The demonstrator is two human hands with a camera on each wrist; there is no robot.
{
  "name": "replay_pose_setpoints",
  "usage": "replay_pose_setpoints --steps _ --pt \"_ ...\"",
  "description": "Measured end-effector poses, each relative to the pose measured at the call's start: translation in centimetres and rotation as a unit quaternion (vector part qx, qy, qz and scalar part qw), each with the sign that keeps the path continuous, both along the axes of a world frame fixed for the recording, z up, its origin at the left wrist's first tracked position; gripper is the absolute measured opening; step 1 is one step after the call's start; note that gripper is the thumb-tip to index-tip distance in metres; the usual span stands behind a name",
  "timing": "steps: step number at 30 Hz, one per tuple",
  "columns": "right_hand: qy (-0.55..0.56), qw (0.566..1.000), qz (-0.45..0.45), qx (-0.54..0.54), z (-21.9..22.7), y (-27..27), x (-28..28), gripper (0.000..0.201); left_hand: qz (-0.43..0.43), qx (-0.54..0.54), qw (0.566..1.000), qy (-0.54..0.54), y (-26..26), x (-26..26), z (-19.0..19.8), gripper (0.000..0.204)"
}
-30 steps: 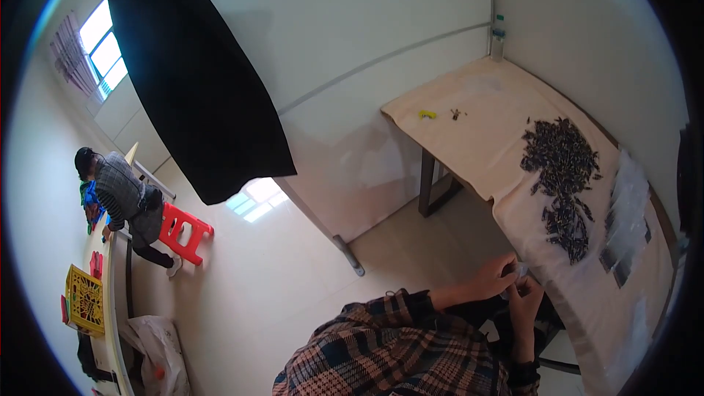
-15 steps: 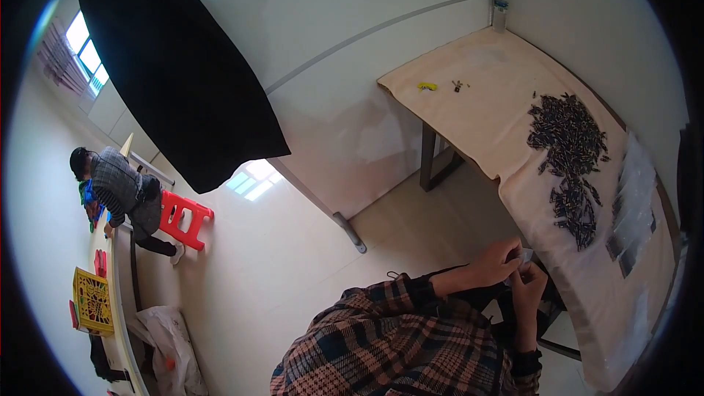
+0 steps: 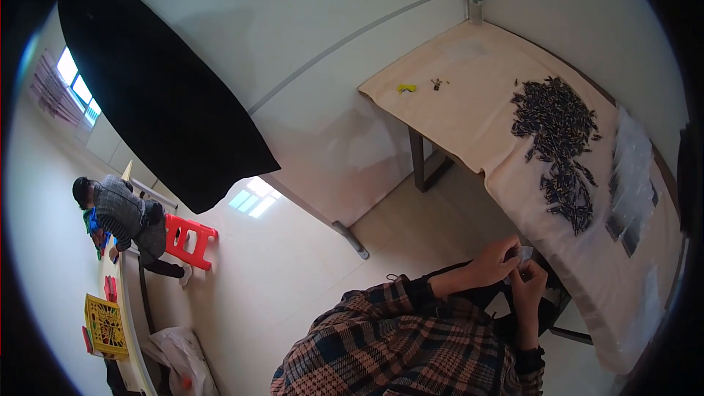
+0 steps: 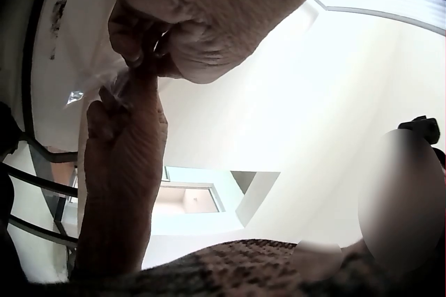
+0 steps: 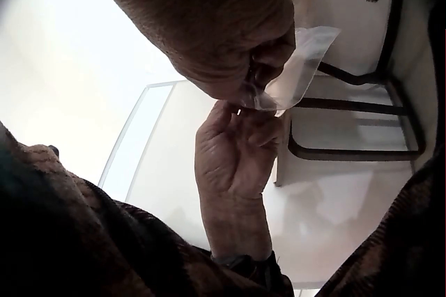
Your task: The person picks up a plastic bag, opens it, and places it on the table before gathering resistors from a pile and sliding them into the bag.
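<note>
My left hand [image 3: 490, 264] and right hand [image 3: 528, 287] meet just off the table's near edge, fingertips close together. Between them is a small clear plastic bag [image 3: 526, 253]. From the right wrist view, the bag [image 5: 310, 60] sticks out past the curled fingers of my right hand [image 5: 230, 25], which pinch it. My left hand [image 5: 233, 154] comes from below with its thumb and fingers drawn together at the bag's lower edge. In the left wrist view a shiny bit of the plastic [image 4: 75, 96] shows beside the fingers. Whatever the bag contains is hidden by the fingers.
A cloth-covered table [image 3: 506, 176] bears a heap of small dark slender pieces [image 3: 555, 121], clear plastic bags [image 3: 632, 169], a yellow item [image 3: 406, 89] and a bottle [image 3: 475, 4]. A black cloth [image 3: 161, 103] hangs left. Another person [image 3: 128, 213] is beside a red stool [image 3: 192, 240].
The head view has shifted, so the table sits higher in it. Both hands stay together at the bag, and more of its clear plastic shows above the fingers.
</note>
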State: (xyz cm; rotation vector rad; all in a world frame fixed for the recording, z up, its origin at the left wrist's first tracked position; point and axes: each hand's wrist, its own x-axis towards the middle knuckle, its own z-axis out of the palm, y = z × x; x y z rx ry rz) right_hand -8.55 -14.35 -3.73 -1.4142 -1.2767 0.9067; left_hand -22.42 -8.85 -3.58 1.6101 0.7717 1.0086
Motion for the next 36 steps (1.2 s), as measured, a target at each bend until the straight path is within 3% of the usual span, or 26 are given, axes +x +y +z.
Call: replay_pose_setpoints --steps 8,17,20,22,24,25,27,31,36 --pt "0.03 0.999 -0.018 -0.01 0.3 -0.4 0.5 0.025 -0.043 -0.03 0.999 0.005 0.1 0.7 0.3 0.013" --pt "0.024 0.998 -0.042 -0.031 -1.4 -0.3 1.7 0.025 -0.026 -0.023 0.999 -0.006 0.7 2.1 -0.5 0.013" --pt "-0.105 0.992 -0.064 0.031 -1.2 -0.3 2.4 0.023 -0.049 -0.039 0.997 0.048 1.3 2.6 -0.3 0.011" --pt "-0.086 0.992 -0.085 0.022 0.0 -0.2 2.3 0.022 -0.033 0.024 0.996 0.082 1.9 2.7 0.8 0.008" --pt "-0.087 0.992 -0.088 0.013 0.3 0.1 2.8 0.02 -0.015 -0.013 0.999 0.034 2.4 3.1 1.1 0.009" --pt "-0.035 0.996 -0.076 0.018 0.3 0.2 3.0 0.019 -0.047 -0.031 0.997 0.059 3.2 2.9 0.5 0.009" --pt "0.002 0.996 -0.086 0.009 2.0 0.3 3.1 0.016 -0.082 -0.135 0.987 0.007 3.4 2.9 0.8 0.009" --pt "0.088 0.994 -0.058 -0.014 1.4 0.4 3.1 0.012 -0.095 -0.156 0.983 -0.02 3.0 2.4 2.1 0.01" --pt "0.101 0.993 -0.058 0.006 1.3 0.5 2.8 0.015 -0.085 -0.168 0.982 -0.017 2.7 1.5 2.2 0.013"
